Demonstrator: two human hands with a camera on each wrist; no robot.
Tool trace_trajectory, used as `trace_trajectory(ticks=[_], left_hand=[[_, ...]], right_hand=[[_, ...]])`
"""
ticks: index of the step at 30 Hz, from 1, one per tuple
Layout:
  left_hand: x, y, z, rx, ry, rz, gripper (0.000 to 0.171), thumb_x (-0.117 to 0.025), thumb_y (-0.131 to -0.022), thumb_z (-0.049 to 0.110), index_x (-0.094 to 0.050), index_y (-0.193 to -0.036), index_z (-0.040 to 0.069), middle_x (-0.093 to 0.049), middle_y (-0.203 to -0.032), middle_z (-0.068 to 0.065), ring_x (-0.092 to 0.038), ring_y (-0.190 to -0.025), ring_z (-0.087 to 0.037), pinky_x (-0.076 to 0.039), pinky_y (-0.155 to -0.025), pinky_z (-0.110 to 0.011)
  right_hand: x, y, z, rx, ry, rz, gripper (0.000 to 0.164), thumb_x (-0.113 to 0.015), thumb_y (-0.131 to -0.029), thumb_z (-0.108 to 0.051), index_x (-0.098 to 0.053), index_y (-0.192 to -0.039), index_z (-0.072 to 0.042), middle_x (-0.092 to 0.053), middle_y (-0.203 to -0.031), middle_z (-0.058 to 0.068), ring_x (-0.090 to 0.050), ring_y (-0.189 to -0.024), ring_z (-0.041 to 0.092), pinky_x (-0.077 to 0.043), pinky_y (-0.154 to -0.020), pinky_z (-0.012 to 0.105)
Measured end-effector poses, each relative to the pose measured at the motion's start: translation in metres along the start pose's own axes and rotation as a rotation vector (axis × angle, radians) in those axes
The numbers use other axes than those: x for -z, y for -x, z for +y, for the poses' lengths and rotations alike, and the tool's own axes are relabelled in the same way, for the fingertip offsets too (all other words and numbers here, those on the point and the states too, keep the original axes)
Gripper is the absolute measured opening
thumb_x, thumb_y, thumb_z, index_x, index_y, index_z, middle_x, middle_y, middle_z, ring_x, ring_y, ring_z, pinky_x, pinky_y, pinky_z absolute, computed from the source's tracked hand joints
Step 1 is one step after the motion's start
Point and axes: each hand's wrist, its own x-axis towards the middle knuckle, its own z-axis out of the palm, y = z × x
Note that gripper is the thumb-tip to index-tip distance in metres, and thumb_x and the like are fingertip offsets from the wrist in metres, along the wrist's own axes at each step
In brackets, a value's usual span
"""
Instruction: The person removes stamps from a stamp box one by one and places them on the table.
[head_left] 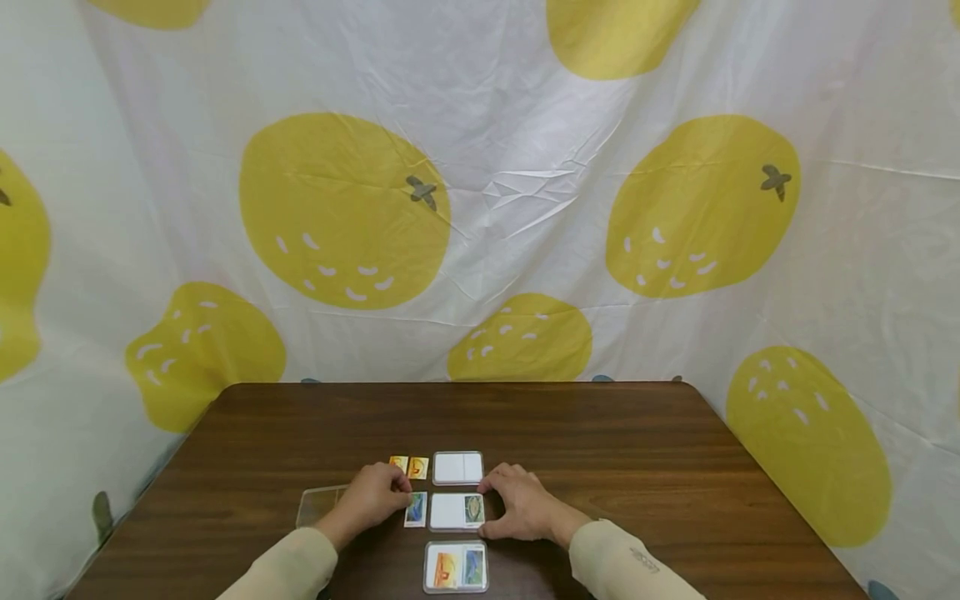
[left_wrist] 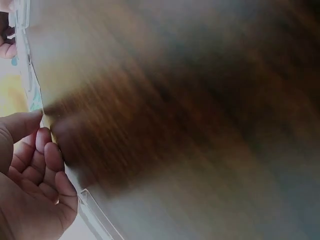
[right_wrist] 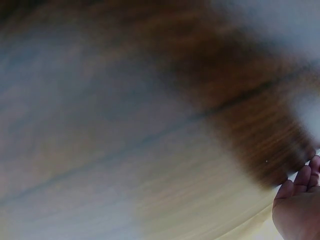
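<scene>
On the table, my left hand (head_left: 375,497) is at the left edge of a small blue-green picture stamp (head_left: 416,510). Its thumb and forefinger pinch that edge; the left wrist view shows the other fingers (left_wrist: 54,159) curled. To the right, my right hand (head_left: 522,503) holds the right end of a clear case (head_left: 447,512), thumb and forefinger at its two right corners. That case has a white insert with a greenish stamp (head_left: 474,509) on its right side. In the right wrist view only part of the right hand (right_wrist: 299,206) shows, and the case is out of sight.
Behind lies another clear case (head_left: 458,468) with a blank white insert, beside two orange stamps (head_left: 418,468). Nearer me, a case (head_left: 455,586) holds an orange and a blue stamp. A clear plastic piece (head_left: 313,505) lies partly under my left hand. A patterned cloth (head_left: 517,250) hangs behind the table.
</scene>
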Motion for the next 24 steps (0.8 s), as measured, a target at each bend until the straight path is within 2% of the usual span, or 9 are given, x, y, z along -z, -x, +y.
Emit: trace_trajectory(ticks=[5, 13, 24], left_hand=[[-0.001, -0.001, 0.002, 0.026, -0.06, -0.002, 0.013, -0.075, -0.078, 0.009, -0.065, -0.07, 0.013, -0.056, -0.066, 0.006, -0.048, -0.059, -0.012, -0.042, -0.057, -0.032], [0.0, -0.002, 0.007, 0.112, -0.092, 0.007, 0.013, -0.078, -0.078, 0.013, -0.065, -0.076, 0.013, -0.054, -0.066, 0.005, -0.049, -0.06, -0.013, -0.041, -0.058, -0.033], [0.0, -0.003, 0.011, 0.091, -0.048, 0.07, 0.009, -0.075, -0.081, 0.012, -0.067, -0.078, 0.012, -0.055, -0.067, 0.005, -0.048, -0.062, -0.012, -0.042, -0.059, -0.032]], right_hand=[[0.0, 0.0, -0.001, 0.003, 0.003, 0.006, 0.05, -0.078, -0.076, -0.044, -0.063, -0.115, -0.017, -0.055, -0.118, -0.004, -0.048, -0.114, 0.021, -0.037, -0.097, 0.046], [0.0, -0.001, 0.0, -0.003, 0.009, 0.004, 0.05, -0.079, -0.076, -0.044, -0.063, -0.115, -0.017, -0.055, -0.119, -0.003, -0.048, -0.114, 0.021, -0.037, -0.096, 0.046], [-0.001, -0.001, 0.001, -0.006, 0.0, 0.003, 0.05, -0.078, -0.076, -0.045, -0.063, -0.115, -0.018, -0.055, -0.119, -0.003, -0.048, -0.114, 0.021, -0.036, -0.097, 0.047]])
